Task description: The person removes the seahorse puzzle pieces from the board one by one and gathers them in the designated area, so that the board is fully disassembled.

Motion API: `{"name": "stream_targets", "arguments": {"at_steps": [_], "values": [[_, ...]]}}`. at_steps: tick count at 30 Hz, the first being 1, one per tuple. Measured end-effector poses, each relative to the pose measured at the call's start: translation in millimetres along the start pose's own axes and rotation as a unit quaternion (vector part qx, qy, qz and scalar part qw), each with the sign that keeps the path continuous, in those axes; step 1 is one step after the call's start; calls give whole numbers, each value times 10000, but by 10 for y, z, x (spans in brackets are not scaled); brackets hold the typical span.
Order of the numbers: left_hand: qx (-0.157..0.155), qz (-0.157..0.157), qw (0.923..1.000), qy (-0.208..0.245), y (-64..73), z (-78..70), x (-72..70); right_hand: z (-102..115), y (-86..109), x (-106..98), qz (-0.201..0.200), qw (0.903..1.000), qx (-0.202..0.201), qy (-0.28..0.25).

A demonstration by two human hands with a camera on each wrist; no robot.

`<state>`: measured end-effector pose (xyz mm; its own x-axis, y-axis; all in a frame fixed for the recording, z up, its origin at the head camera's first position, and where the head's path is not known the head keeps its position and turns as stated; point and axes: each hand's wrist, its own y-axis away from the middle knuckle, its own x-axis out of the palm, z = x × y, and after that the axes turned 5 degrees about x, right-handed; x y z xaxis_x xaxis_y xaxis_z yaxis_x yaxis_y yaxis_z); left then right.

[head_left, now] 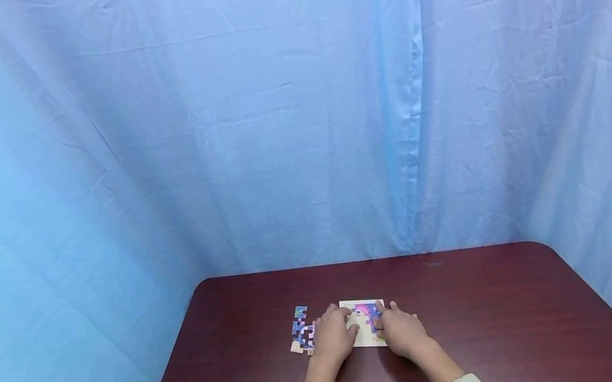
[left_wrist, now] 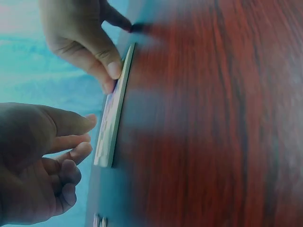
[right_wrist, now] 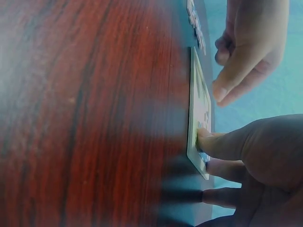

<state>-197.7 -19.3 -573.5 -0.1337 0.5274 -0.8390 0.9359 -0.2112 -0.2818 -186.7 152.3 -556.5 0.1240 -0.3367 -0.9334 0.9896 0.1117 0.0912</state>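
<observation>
A small jigsaw board (head_left: 359,333) with a pale frame lies flat on the table; pink, purple and blue pieces fill part of it, and a pale area shows bare. My right hand (head_left: 401,330) touches the board's right side. In the right wrist view, its thumb (right_wrist: 220,144) presses on the pieces near the frame, other fingers stretched past the edge. Over the board's left edge hovers my left hand (head_left: 332,336), its fingers loosely bent; the left wrist view shows nothing between them. Loose jigsaw pieces (head_left: 297,328) lie left of that hand, which partly hides them.
The dark red wooden table (head_left: 488,308) has rounded far corners. Light blue curtains (head_left: 282,157) hang behind it and along both sides.
</observation>
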Motion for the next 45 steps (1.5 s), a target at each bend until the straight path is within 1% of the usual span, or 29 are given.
{"name": "stream_targets", "arguments": {"at_steps": [3,8,12,17,25,27,33,35,40,43,45], "values": [[-31,92,9999,135,-22,-17,44,-3,-4,5,-3,10000,-2,-21],[-53,241,9995,216,-39,-52,83,-20,-7,27,-10,9999,11,-100],[-156,391,9985,356,-51,-76,100,-40,-12,52,-76,9998,23,-159],[-259,373,9980,442,-61,-70,137,-48,-22,64,-112,9998,-2,-155],[-402,289,9962,716,-74,-74,150,-35,-15,31,39,9998,74,-160],[-449,307,9959,726,-74,-80,154,-24,-8,34,31,9998,83,-171],[-441,356,9961,680,-77,-91,145,12,4,82,40,9999,111,-90],[-421,334,9959,727,-78,-90,138,21,7,87,13,9999,84,-106],[-450,316,9949,844,-77,-70,137,44,32,105,-156,9994,-136,-287],[-500,355,9934,972,-74,-61,144,45,39,128,-231,9990,-176,-342],[-498,361,9925,1056,-75,-60,146,44,45,131,-250,9990,-135,-337]]}}
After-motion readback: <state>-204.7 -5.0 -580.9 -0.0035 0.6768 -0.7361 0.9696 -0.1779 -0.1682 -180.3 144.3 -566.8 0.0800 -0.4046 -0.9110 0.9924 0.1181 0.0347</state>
